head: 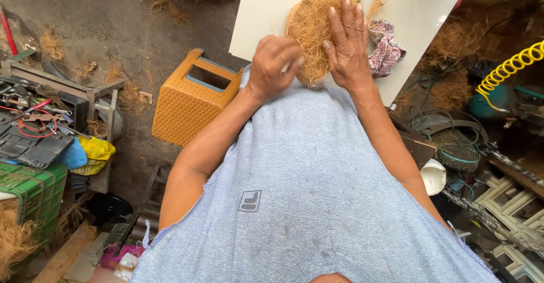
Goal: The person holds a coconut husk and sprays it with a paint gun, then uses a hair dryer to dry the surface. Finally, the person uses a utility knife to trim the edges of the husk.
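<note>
View from above of a person at a white tabletop (266,11), both forearms extended forward over a grey-blue shirt (306,203). The right hand (347,48) lies open and flat, fingers spread slightly and pointing away from the body, pressing on the right half of a mat of brown coconut fibre (310,19). The left hand (273,66) is curled into a loose fist at the near left edge of the same mat; it appears to pinch a small pale object or some strands, though the fingers hide what it grips. The fibre mat rests on the tabletop, beneath and between the two hands. Just beyond the right hand's outer edge lies a crumpled patterned cloth (386,49). Below and to the outside of the left hand, on the floor, stands an orange woven stool (184,104). Well off to the right hangs a yellow coiled hose (510,67).
</note>
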